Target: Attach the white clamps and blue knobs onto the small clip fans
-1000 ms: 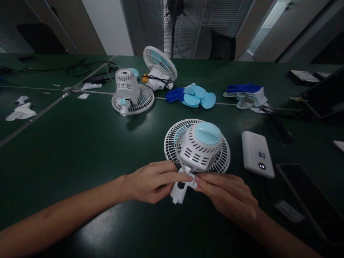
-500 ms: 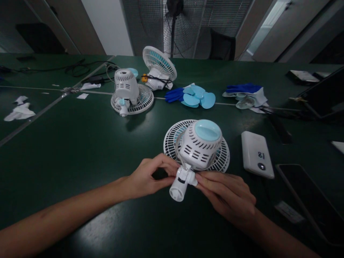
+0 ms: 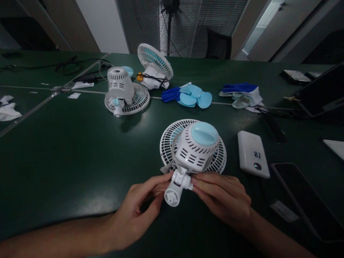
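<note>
a white fan (image 3: 197, 154) lies grille-down on the green table (image 3: 80, 161), between twelve and one o'clock, its neck (image 3: 174, 190) pointing to seven. the right hand (image 3: 223, 195) pinches the side knob (image 3: 187, 183); the left hand (image 3: 134, 211) curls its fingers at the neck's nine o'clock (grasping or merely touching, i cannot tell).

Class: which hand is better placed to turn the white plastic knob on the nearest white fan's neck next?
Probably the right hand: its fingers are at the knob, whereas the left hand is on the other side of the neck.
</note>
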`<state>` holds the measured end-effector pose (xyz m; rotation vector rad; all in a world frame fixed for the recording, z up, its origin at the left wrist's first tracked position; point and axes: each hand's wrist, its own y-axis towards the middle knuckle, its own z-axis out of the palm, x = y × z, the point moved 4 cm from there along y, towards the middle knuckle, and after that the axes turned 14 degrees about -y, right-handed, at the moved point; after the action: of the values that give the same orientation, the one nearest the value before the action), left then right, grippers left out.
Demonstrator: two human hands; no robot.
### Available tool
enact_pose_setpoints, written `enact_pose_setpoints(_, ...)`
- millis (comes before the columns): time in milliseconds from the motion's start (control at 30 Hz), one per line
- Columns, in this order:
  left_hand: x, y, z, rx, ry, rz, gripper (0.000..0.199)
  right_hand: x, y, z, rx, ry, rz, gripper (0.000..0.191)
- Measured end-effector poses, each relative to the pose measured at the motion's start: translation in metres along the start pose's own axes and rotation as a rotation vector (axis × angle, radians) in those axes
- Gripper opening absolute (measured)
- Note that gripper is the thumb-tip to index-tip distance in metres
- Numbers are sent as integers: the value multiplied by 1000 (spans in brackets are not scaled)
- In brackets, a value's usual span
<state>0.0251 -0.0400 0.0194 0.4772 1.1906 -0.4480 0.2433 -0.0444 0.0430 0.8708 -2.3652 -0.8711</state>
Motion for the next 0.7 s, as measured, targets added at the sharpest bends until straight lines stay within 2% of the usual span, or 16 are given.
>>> enact_pose_setpoints(200, 4, 2, -7, -33, -37, -60, 38, 0, 3, -2, 5, -16, 10, 23)
enact_pose_setpoints(400, 2, 4, -10, -60, 46, 25, 36, 0, 3, -1, 15, -14, 31, 19)
enact_pose_setpoints(567, 2, 4, -9, -52, 64, 21, 35, 0, 4, 3, 39, 20, 48, 10)
enact_pose_setpoints(633, 3, 4, -8, -41, 64, 16, 35, 1, 4, 8, 79, 60, 83, 6)
enact_pose_setpoints(700, 3, 5, -6, -29, 58, 11, 36, 2, 3, 11, 94, 95, 150, 13)
